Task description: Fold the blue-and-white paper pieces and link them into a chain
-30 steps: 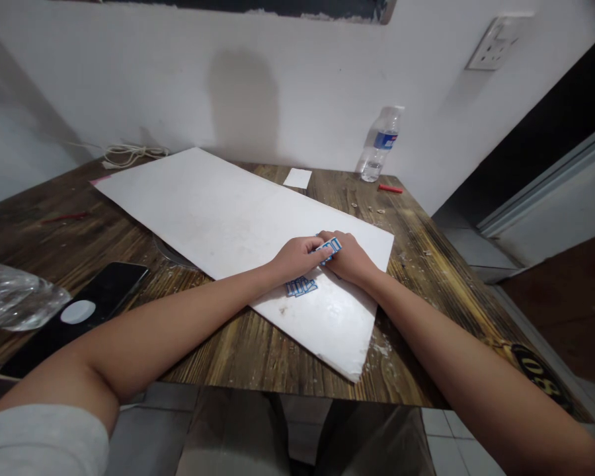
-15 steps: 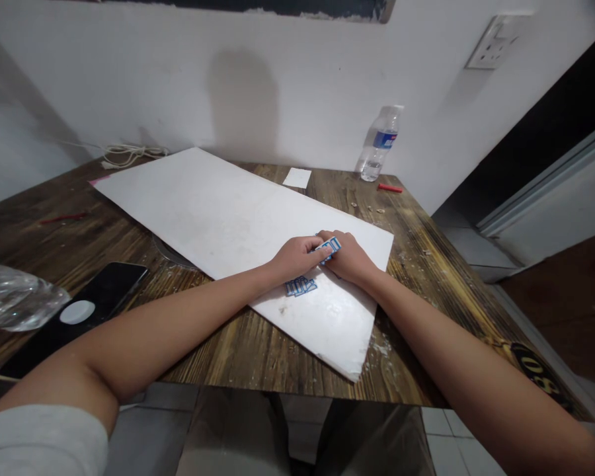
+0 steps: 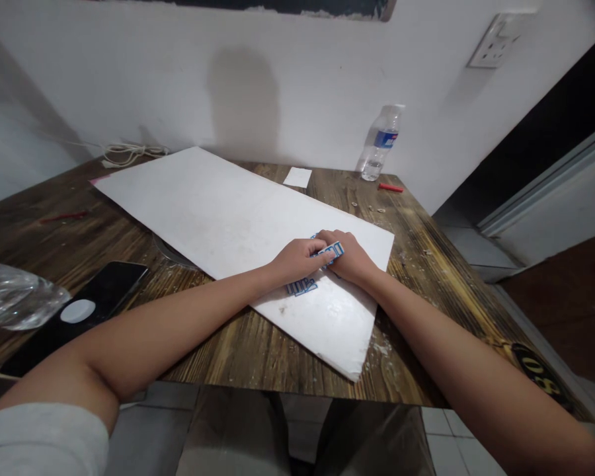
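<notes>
My left hand [image 3: 297, 258] is closed, with the thumb pressed on a small white card with blue edging [image 3: 336, 250]. My right hand [image 3: 350, 256] meets it from the other side, its fingers curled and partly covered, so what they grip is hidden. A bit of blue edging peeks out above the fingertips. Both hands rest low over a white board [image 3: 198, 205]. Just below my left wrist, several similar blue-edged pieces [image 3: 303, 286] lie overlapping on the board, partly covered by the hand.
The board lies slantwise on a dark wooden table [image 3: 258, 350]. On the left are a phone [image 3: 114, 284] with a white cap [image 3: 78, 311] and a plastic bottle [image 3: 20, 297]. At the back stand a labelled bottle [image 3: 381, 142], a red stick [image 3: 391, 188] and white paper [image 3: 297, 177].
My left hand and the card have shifted slightly right and down, covering more of the pieces on the board. The right hand has barely moved.
</notes>
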Motion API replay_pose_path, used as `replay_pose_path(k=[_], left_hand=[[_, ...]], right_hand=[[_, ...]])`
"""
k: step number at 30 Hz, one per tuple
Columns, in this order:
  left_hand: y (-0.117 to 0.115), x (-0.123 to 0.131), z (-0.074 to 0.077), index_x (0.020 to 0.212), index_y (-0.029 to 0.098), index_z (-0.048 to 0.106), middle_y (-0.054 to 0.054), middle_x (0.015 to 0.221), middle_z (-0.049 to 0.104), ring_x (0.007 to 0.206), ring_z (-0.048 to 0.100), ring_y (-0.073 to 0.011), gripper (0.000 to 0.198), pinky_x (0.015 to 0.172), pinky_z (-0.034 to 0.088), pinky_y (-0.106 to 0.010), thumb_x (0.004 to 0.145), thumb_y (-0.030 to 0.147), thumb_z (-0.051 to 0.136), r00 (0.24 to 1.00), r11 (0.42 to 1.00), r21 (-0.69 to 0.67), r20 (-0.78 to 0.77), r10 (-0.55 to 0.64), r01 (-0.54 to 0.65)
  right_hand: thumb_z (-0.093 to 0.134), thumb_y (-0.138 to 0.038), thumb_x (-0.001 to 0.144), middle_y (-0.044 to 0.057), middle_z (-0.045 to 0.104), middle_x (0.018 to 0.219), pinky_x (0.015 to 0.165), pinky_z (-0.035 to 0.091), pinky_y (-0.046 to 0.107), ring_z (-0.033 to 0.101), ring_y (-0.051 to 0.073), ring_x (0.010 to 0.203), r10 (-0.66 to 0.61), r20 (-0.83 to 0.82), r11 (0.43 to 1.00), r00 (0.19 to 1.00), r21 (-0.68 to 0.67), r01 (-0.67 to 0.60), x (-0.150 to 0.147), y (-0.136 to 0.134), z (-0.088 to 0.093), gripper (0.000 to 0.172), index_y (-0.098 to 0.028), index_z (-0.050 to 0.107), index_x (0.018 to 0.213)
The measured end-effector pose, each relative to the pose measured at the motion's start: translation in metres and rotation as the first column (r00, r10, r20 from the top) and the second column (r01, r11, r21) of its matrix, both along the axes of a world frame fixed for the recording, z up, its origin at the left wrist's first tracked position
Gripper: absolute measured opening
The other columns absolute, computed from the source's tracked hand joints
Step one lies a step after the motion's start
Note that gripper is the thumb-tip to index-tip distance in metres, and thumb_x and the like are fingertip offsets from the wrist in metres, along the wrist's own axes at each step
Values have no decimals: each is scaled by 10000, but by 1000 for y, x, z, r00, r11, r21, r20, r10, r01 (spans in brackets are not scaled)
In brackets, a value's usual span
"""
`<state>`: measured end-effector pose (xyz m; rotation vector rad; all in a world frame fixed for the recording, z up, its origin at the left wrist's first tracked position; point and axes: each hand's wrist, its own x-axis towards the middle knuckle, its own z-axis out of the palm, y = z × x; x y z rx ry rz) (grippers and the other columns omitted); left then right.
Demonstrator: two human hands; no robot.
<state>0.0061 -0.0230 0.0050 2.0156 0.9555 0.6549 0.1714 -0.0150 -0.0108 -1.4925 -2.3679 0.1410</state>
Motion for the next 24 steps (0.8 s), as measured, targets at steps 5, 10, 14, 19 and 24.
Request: replay_pose_path(k=[5, 10, 14, 19, 24], left_hand=[[-1, 0, 1, 679, 182, 493, 17, 588, 478, 608, 424, -105, 349, 603, 308, -290, 897, 454, 504, 1000, 1000, -11, 7, -1, 1], [0, 0, -1, 684, 181, 493, 22, 589, 467, 603, 420, -101, 341, 598, 304, -286, 892, 451, 506, 1000, 1000, -10, -2, 3, -3], [1, -1, -1, 674, 181, 478, 24, 585, 467, 598, 418, -98, 354, 603, 305, -286, 895, 455, 503, 1000, 1000, 9, -6, -1, 1], [1, -1, -1, 677, 179, 482, 24, 595, 466, 602, 425, -98, 358, 604, 309, -283, 897, 461, 501, 1000, 1000, 5, -6, 0, 0], [1, -1, 0, 679, 179, 488, 24, 601, 475, 610, 433, -101, 363, 609, 310, -283, 898, 468, 497, 1000, 1000, 10, -10, -7, 7]], right_hand=[[488, -282, 882, 71, 689, 952, 744, 289, 323, 572, 230, 878, 2, -6, 1000, 1000, -1, -2, 0, 1, -1, 204, -203, 623, 1013], [494, -274, 872, 75, 685, 948, 747, 291, 325, 568, 235, 885, 5, -13, 1000, 1000, -2, -5, 0, 0, -1, 202, -199, 620, 1012], [491, -276, 877, 71, 684, 939, 743, 287, 324, 566, 232, 878, 5, -10, 1000, 1000, -1, -5, 0, 1, -1, 192, -203, 619, 999], [501, -271, 869, 68, 684, 939, 732, 282, 323, 568, 229, 869, 9, 0, 1000, 1000, 11, -9, 0, 2, -2, 188, -202, 617, 1000], [499, -284, 876, 70, 681, 941, 741, 287, 326, 569, 234, 881, 10, -9, 1000, 1000, 8, -10, 0, 1, -2, 189, -202, 615, 1001]])
